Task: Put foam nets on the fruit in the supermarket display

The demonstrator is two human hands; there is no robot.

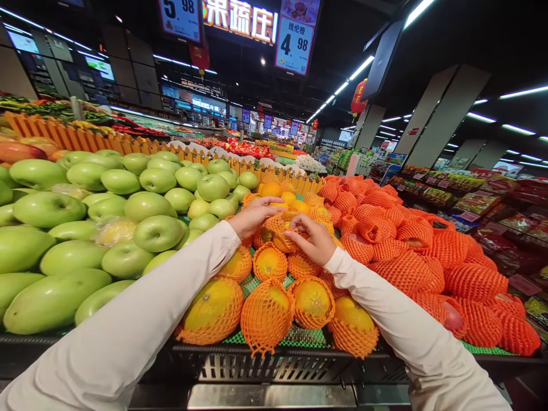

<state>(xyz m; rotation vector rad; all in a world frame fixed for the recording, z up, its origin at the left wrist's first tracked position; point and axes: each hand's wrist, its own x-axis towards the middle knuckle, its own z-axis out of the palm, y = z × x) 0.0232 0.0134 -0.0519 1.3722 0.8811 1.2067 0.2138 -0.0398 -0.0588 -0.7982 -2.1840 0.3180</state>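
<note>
Green apples [156,233] crowd my left side. My left hand [253,217] stretches its fingers forward; I can't tell whether it grips. Between my 2 hands sits a netted orange [279,238]. My right hand [315,241] curls narrow against it, but I can't tell if it pinches the net. A loose pinch could let it roll into the front oranges [266,317]; my right sleeve [385,308] could nudge the red-netted fruit [411,234].

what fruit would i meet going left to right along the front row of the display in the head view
Smooth, rounded green fruits → round oranges in orange foam netting → fruits in red-orange foam netting.
</note>
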